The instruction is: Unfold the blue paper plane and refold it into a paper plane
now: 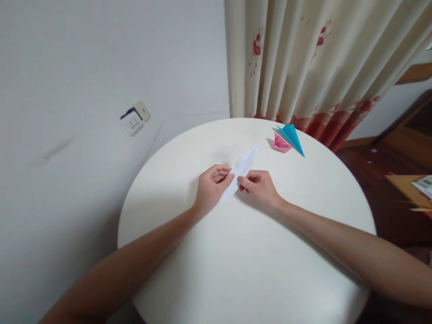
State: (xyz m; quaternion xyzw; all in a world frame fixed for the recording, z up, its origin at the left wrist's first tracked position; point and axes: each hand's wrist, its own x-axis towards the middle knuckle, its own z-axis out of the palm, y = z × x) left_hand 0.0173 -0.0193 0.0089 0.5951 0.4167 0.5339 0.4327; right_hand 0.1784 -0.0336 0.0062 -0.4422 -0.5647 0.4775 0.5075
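Between my two hands is a folded sheet of white paper (245, 162), long and narrow with pointed ends, slanting up to the right above the table. My left hand (214, 183) pinches its left edge, thumb on top and fingers behind. On the opposite edge, my right hand (259, 185) grips it between thumb and curled fingers. Both thumbs lie close together near the paper's middle. Parts of the fingers under the paper are hidden.
The round white table (236, 270) stands against a wall with a socket (131, 123). Near its far right edge lie a pink folded paper boat (281, 145) and a blue paper plane (293, 137). A curtain (286, 58) hangs behind. To the right is a wooden surface (401, 186).
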